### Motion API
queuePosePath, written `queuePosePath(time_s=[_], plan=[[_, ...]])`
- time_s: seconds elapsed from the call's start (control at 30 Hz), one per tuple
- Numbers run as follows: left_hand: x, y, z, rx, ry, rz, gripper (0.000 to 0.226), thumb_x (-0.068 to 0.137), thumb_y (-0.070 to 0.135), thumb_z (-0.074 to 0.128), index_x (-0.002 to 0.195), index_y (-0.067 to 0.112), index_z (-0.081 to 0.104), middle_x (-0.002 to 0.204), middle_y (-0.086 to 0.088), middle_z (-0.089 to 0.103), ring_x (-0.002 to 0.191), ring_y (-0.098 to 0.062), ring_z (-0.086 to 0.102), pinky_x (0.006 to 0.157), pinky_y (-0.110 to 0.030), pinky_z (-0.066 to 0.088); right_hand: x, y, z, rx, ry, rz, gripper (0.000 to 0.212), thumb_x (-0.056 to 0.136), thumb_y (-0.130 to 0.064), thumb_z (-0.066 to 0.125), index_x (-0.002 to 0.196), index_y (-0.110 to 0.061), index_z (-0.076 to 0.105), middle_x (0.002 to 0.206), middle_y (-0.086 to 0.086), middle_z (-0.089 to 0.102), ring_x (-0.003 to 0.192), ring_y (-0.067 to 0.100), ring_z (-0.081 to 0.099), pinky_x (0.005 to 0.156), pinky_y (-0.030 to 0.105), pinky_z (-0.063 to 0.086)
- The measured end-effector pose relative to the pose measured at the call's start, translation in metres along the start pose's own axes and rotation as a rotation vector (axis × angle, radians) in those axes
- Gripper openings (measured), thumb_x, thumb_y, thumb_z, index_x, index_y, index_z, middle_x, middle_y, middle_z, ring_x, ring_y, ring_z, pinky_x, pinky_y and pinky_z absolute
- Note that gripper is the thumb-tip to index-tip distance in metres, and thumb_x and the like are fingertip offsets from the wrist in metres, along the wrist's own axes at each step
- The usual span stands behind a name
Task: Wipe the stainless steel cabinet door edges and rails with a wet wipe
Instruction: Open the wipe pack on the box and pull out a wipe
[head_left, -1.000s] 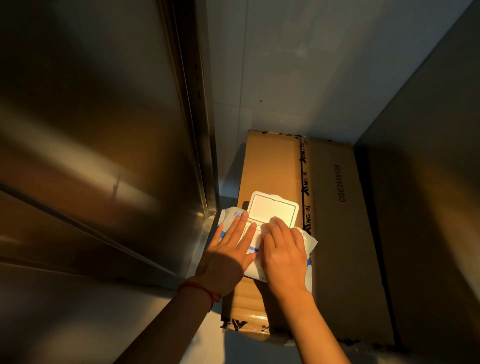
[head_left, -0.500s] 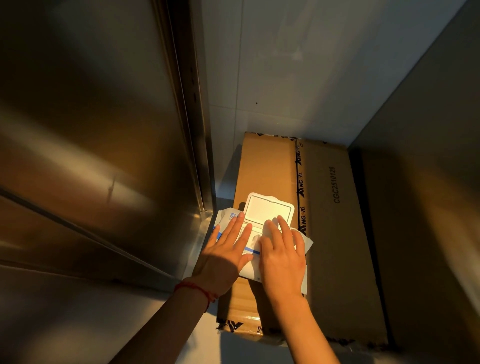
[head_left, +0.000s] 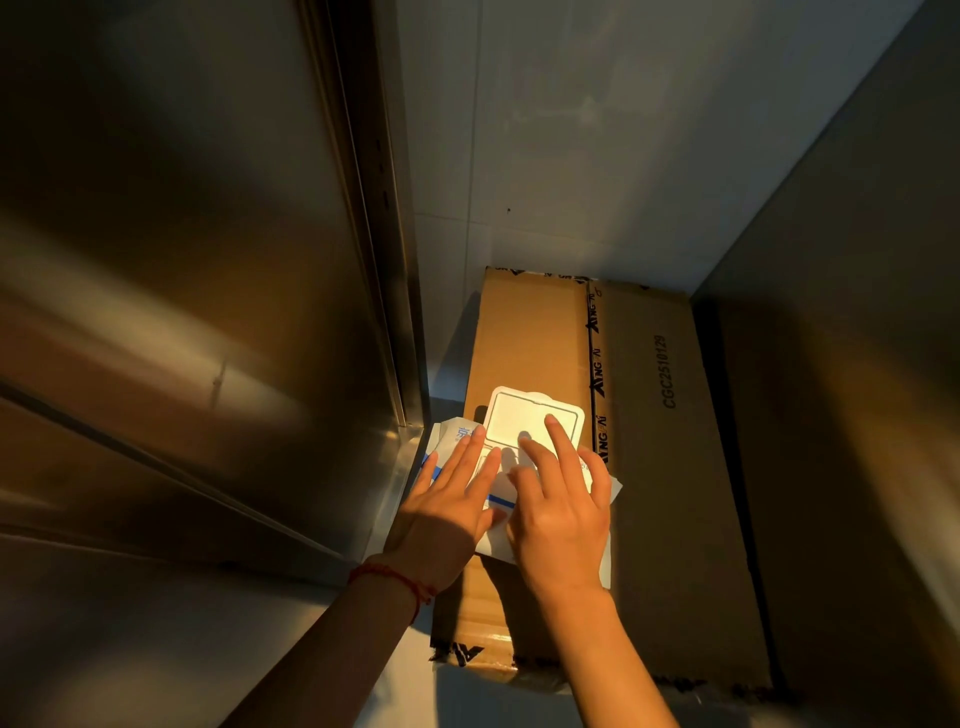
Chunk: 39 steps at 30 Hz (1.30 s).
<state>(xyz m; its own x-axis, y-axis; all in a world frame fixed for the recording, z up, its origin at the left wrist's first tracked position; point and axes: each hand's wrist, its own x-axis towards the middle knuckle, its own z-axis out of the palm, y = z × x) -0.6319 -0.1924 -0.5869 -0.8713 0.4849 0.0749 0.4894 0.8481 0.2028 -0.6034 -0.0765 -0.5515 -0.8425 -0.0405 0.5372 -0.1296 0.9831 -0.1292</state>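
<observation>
Single head view, looking steeply down and forward from the person's head. Wide angle is bending straight lines at the edges. Forearms are entering from 6 o'clock. Steel cabinet door (head_left: 171, 291) is filling 9 o'clock, close; cardboard box (head_left: 670, 467) is lying at centre to 4 o'clock; tiled wall (head_left: 597, 145) is standing at 12 o'clock.
</observation>
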Motion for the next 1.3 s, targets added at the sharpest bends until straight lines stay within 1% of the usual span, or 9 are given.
queuePosePath(time_s=[0.07, 0.13, 0.17, 0.23, 0.3, 0.43, 0.77, 1.0, 1.3], plan=[[0.001, 0.000, 0.002, -0.039, -0.034, -0.024, 0.073, 0.053, 0.025, 0.088, 0.117, 0.001, 0.061, 0.124, -0.022, 0.057, 0.109, -0.035, 0.060, 0.083, -0.052, 0.050, 0.001, -0.004, -0.004, 0.023, 0.074, 0.007, 0.025, 0.078, -0.022, 0.057, 0.076, -0.004, 0.074, 0.099, 0.013, 0.072, 0.105, 0.034, 0.064, 0.092, 0.045, 0.047], [0.001, -0.001, 0.006, -0.040, -0.147, -0.057, 0.071, 0.087, 0.031, 0.061, 0.144, 0.011, 0.023, 0.152, -0.016, 0.014, 0.139, -0.031, 0.025, 0.111, -0.045, 0.019, 0.001, -0.006, -0.006, 0.023, 0.111, 0.027, 0.035, 0.085, -0.023, 0.046, 0.076, -0.004, 0.074, 0.099, 0.013, 0.072, 0.107, 0.034, 0.063, 0.095, 0.044, 0.038], [0.001, -0.004, 0.009, -0.013, -0.202, -0.072, 0.066, 0.096, 0.035, 0.043, 0.148, 0.017, 0.005, 0.155, -0.008, -0.005, 0.144, -0.023, 0.005, 0.114, -0.039, 0.002, 0.001, -0.006, -0.007, 0.010, 0.113, 0.028, 0.033, 0.085, -0.022, 0.047, 0.077, -0.005, 0.074, 0.099, 0.013, 0.072, 0.107, 0.034, 0.062, 0.095, 0.043, 0.036], [0.002, -0.006, 0.014, -0.010, -0.264, -0.095, 0.061, 0.100, 0.038, 0.028, 0.148, 0.023, -0.006, 0.155, 0.000, -0.016, 0.143, -0.016, -0.011, 0.112, -0.034, -0.010, -0.002, -0.005, -0.007, -0.040, 0.087, 0.012, 0.015, 0.077, -0.019, 0.066, 0.078, -0.008, 0.075, 0.101, 0.012, 0.071, 0.108, 0.034, 0.062, 0.094, 0.044, 0.042], [0.002, -0.006, 0.016, -0.033, -0.267, -0.099, 0.058, 0.100, 0.039, 0.026, 0.149, 0.025, -0.001, 0.155, 0.002, -0.017, 0.143, -0.015, -0.013, 0.112, -0.033, -0.010, -0.004, -0.005, -0.008, -0.101, -0.045, 0.038, 0.031, 0.055, -0.020, 0.088, 0.082, -0.012, 0.075, 0.106, 0.012, 0.070, 0.109, 0.034, 0.062, 0.090, 0.048, 0.048], [0.000, -0.010, 0.014, -0.030, -0.286, -0.120, 0.061, 0.100, 0.042, 0.025, 0.147, 0.022, -0.008, 0.146, 0.008, -0.026, 0.142, -0.013, -0.013, 0.112, -0.029, -0.011, -0.010, -0.007, -0.009, -0.132, -0.218, 0.086, 0.059, 0.039, -0.027, 0.095, 0.093, -0.013, 0.075, 0.112, 0.013, 0.068, 0.109, 0.033, 0.062, 0.086, 0.052, 0.049], [0.000, -0.014, 0.013, -0.083, -0.322, -0.123, 0.066, 0.099, 0.041, 0.030, 0.142, 0.021, -0.016, 0.149, 0.003, -0.024, 0.142, -0.013, -0.013, 0.107, -0.026, -0.016, -0.019, -0.010, -0.014, -0.039, -0.147, 0.120, 0.039, 0.041, -0.020, 0.096, 0.071, -0.011, 0.072, 0.105, 0.012, 0.071, 0.106, 0.034, 0.063, 0.087, 0.058, 0.045], [0.007, -0.010, 0.008, -0.066, -0.437, -0.171, 0.070, 0.099, 0.041, 0.031, 0.147, 0.014, -0.012, 0.155, -0.001, -0.016, 0.142, -0.015, -0.013, 0.113, -0.032, -0.008, -0.017, -0.012, -0.015, 0.025, -0.025, 0.139, 0.028, 0.050, -0.012, 0.091, 0.068, -0.008, 0.069, 0.107, 0.014, 0.070, 0.108, 0.036, 0.061, 0.099, 0.045, 0.029], [0.007, -0.009, 0.005, -0.111, -0.440, -0.184, 0.071, 0.098, 0.042, 0.032, 0.146, 0.016, -0.014, 0.155, 0.000, -0.016, 0.142, -0.014, -0.013, 0.113, -0.032, -0.008, -0.018, -0.009, -0.022, 0.032, 0.028, 0.055, 0.029, 0.049, -0.012, 0.091, 0.069, -0.008, 0.071, 0.104, 0.015, 0.070, 0.106, 0.035, 0.063, 0.094, 0.056, 0.042]])
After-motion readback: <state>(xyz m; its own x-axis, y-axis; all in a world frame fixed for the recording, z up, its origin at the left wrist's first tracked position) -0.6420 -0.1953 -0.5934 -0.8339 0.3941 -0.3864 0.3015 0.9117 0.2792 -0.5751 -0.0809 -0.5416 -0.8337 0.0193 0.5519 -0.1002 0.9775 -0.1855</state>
